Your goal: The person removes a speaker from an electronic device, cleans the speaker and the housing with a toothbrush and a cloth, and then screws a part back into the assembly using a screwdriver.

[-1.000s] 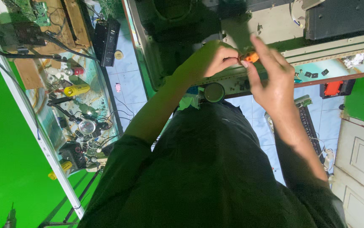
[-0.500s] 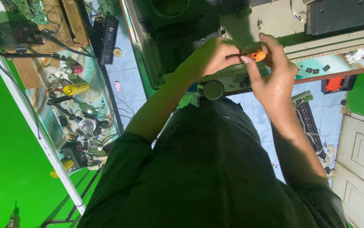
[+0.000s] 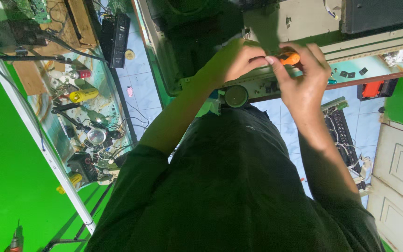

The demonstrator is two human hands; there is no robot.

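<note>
— Which step is this, as far as you can judge?

— Looks like screw work on the casing. The right hand [image 3: 304,79] has its grip closed around the orange handle of a screwdriver [image 3: 288,58], held up against the grey panel [image 3: 299,21] of a big opened appliance. The left hand [image 3: 236,60] is just beside it, fingers pinched together close to where the tool's tip would be. I'd say it steadies the tip or a small screw, but the tip itself is hidden behind the fingers.

— So is the left grip holding something?

— It is narrow, nearly closed. Whether anything small sits between the fingers I cannot tell.

— And where is the screwdriver exactly?

— Between the two hands, touching both, right at the lower edge of the grey panel, above a long strip [image 3: 374,46] that runs along the appliance. A round dark knob [image 3: 235,95] sits just below the left wrist.

— What does the next move call for, then?

— My guess: keep the shaft straight on the screw, press in, and turn with the right wrist while the left keeps the tip from slipping. A slip could send the screw down to the tiled floor [image 3: 141,88].

— Anything else around?

— A cluttered counter [image 3: 89,130] off to the side, with a yellow tool [image 3: 84,95], wires and small parts. A black keyboard-like board [image 3: 344,135] lies on the floor near the white door [image 3: 400,172].
</note>
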